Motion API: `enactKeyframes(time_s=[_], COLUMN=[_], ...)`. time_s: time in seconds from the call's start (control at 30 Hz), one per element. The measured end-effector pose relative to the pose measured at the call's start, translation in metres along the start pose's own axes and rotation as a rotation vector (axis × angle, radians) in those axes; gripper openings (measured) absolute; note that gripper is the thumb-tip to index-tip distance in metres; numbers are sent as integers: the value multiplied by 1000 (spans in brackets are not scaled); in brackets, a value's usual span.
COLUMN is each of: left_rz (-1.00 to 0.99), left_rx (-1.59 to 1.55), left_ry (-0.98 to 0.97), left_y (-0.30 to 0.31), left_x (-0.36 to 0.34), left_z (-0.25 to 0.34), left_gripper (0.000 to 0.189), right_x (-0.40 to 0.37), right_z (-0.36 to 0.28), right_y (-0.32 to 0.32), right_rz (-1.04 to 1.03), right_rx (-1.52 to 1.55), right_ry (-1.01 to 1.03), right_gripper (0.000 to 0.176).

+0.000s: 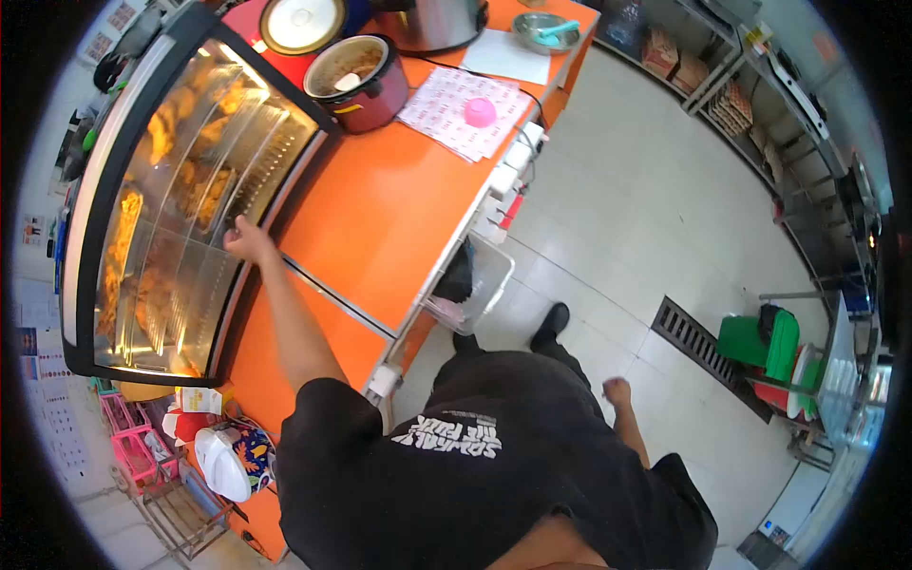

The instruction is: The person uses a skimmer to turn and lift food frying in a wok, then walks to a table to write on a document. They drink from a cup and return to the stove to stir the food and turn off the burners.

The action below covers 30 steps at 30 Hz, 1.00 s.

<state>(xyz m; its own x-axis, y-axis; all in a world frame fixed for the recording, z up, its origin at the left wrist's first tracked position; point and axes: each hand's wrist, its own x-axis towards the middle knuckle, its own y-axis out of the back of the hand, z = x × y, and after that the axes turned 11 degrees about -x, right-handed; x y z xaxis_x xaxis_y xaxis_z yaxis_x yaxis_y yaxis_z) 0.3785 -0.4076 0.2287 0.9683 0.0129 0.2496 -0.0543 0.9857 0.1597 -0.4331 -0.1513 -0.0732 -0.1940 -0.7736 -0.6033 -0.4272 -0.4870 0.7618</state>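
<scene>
My left hand (249, 241) is at the front of a lit food warmer display case (101, 195), fingers curled at the edge of its sliding glass door (195, 271). Behind the glass, fried food (204, 197) lies on wire racks, with more pieces on the far side. Down by my side, away from the counter, my right hand (617, 390) is loosely closed, and nothing shows in it.
The orange counter (380, 209) carries a red pot (370, 106), pink-printed paper (446, 109), a pink bowl (481, 112) and a metal bowl (545, 33). A bin (489, 275) stands below its edge. A floor drain (708, 351) and metal shelving (708, 90) are to the right.
</scene>
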Motion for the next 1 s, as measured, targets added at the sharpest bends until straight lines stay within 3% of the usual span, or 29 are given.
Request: enactKeyframes(time_s=[0.03, 0.07, 0.1, 0.13, 0.17, 0.2, 0.23, 0.27, 0.3, 0.33, 0.37, 0.43, 0.63, 0.7, 0.77, 0.83, 0.87, 0.97, 1.0], left_rz=[-79, -351, -462, -574, -740, -1021, -1262, -1641, -1831, -2073, -2157, -2082, -1654, -1601, -1433, -1374, -1364, -1370, -1379], left_rx=[-13, -171, -203, -412, -136, -629, 102, 288, 104, 429, 356, 317, 803, 761, 943, 902, 933, 1028, 1042], left_ry=[-107, -200, -350, -206, -434, 21, -486, -530, -751, -534, -591, -398, -387, -278, 65, -76, -29, 105, 133], left_y=[-20, -36, -51, -69, -77, -88, -82, -91, -82, -79, -85, -101, -129, -127, -90, -82, -86, -128, -149], left_x=[-21, -51, -112, -176, -237, -307, -368, -417, -458, -487, -509, -538, -522, -512, -514, -525, -536, -586, -606], left_z=[-36, -59, -59, -74, -97, -117, -94, -94, -95, -44, -43, -47, -85, -170, -54, -153, -168, -193, -197], left_gripper=[33, 20, 21, 23, 17, 18, 23, 26, 28, 32, 34, 35, 36, 36, 39, 39, 40, 40, 40], right_x=[14, 22, 26, 32, 37, 49, 62, 71, 81, 94, 108, 133, 204, 234, 270, 299, 316, 329, 343], right_z=[4, 6, 5, 9, 27, 52, 78, 97, 118, 135, 150, 172, 218, 226, 232, 223, 205, 139, 137], right_y=[1, 12, 21, 31, 38, 34, 29, 37, 41, 50, 62, 96, 202, 224, 233, 254, 261, 352, 371], right_rz=[78, 75, 72, 72, 30, -17, -58, -105, -141, -166, -170, -148, 3, 58, 153, 283, 360, 85, 81], right_rx=[185, 279, 375, 472, 391, 306, 224, 82, -48, -160, -233, -301, -289, -372, -579, -763, -803, 497, 463], right_ry=[-62, -88, -114, -134, -72, 3, 83, 146, 202, 261, 298, 314, 224, 282, 456, 622, 687, 31, 26], right_gripper=[17, 16, 15, 14, 19, 24, 29, 29, 28, 28, 27, 26, 23, 21, 20, 19, 19, 16, 18])
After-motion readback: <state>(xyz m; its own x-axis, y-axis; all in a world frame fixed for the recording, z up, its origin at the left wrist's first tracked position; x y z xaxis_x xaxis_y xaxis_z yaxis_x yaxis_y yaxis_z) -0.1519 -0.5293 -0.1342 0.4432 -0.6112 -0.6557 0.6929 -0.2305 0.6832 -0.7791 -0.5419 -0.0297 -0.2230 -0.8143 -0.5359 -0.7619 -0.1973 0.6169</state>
